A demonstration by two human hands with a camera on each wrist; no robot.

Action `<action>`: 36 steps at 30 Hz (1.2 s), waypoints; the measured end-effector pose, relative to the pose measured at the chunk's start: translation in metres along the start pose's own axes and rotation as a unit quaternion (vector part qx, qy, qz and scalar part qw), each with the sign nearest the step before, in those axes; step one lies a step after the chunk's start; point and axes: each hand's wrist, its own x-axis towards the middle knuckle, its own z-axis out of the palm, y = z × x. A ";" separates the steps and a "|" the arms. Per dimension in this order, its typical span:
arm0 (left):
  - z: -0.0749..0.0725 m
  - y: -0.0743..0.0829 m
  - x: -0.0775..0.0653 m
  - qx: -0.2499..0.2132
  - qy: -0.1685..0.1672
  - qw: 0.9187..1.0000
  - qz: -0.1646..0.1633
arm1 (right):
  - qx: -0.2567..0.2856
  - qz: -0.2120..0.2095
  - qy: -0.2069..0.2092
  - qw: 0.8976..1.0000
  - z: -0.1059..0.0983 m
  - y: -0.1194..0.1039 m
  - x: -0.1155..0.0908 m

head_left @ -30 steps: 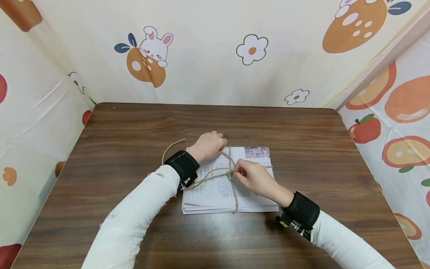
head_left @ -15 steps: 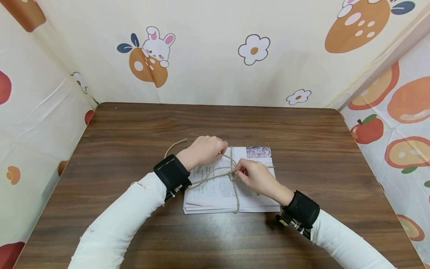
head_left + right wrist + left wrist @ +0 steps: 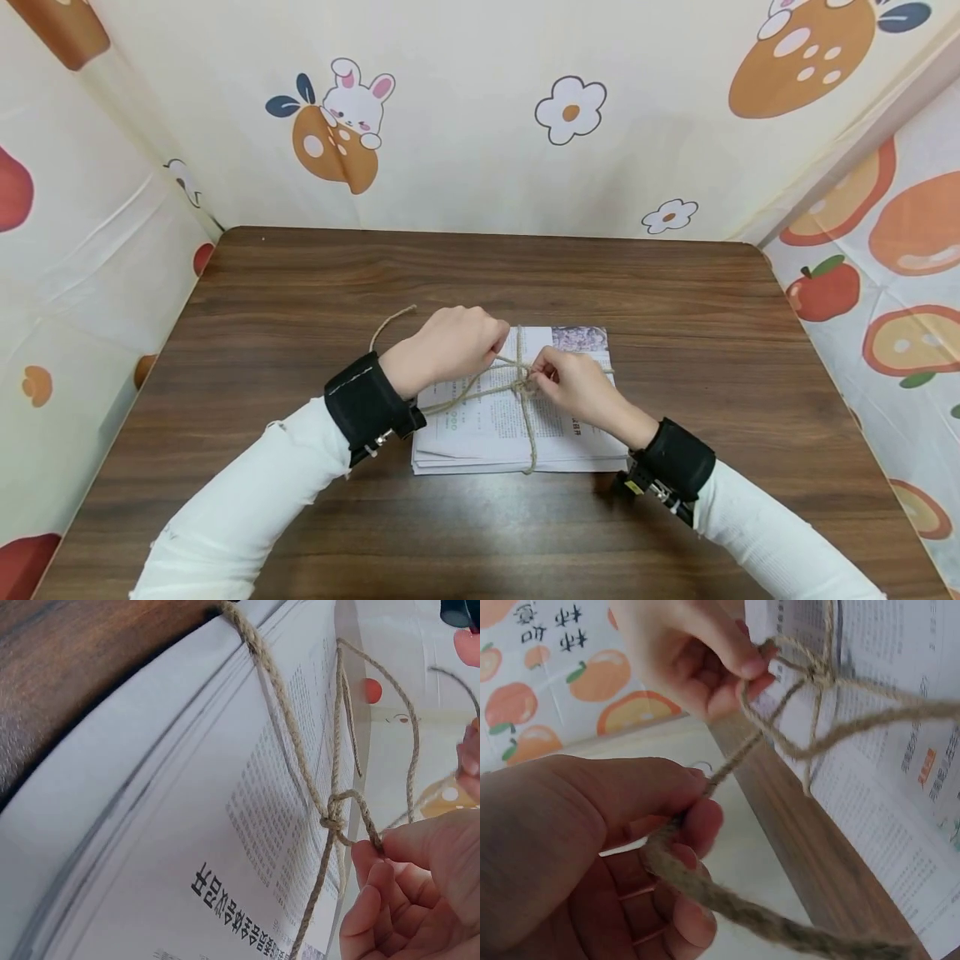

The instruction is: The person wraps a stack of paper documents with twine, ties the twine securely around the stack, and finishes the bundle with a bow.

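Note:
A stack of printed papers, apparently newspapers [image 3: 480,446], lies on the table with twine [image 3: 528,433] crossed over it. The strands meet in a knot [image 3: 331,823] near the middle of the top sheet. Left of the knot, my left hand [image 3: 453,348] pinches a length of the twine between thumb and index finger, as the left wrist view shows. Close beside the knot my right hand [image 3: 581,392] pinches a small loop [image 3: 366,817] of twine by thumb and fingertips. One loose twine end [image 3: 390,323] sticks out beyond the left wrist.
The brown wooden table [image 3: 330,275] extends around the stack on all sides. A pale printed cloth [image 3: 465,150] hangs behind its far edge, and fruit-patterned cloth [image 3: 885,275] covers the right side. Black camera bands [image 3: 367,404] sit on both wrists.
My left hand and forearm have shifted left and slightly nearer, drawing the pinched strand leftward from the knot. My right hand keeps its pinch almost in place.

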 end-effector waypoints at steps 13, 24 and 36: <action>0.037 0.029 -0.016 -0.143 -0.012 0.988 -0.048 | 0.019 0.012 0.004 1.000 -0.005 -0.001 0.007; 0.077 0.041 -0.014 -0.338 0.048 0.937 -0.072 | 0.026 0.013 0.007 1.000 -0.007 -0.006 0.015; 0.089 0.048 -0.007 -0.371 0.082 0.921 -0.084 | 0.031 0.010 0.010 0.999 -0.012 -0.012 0.018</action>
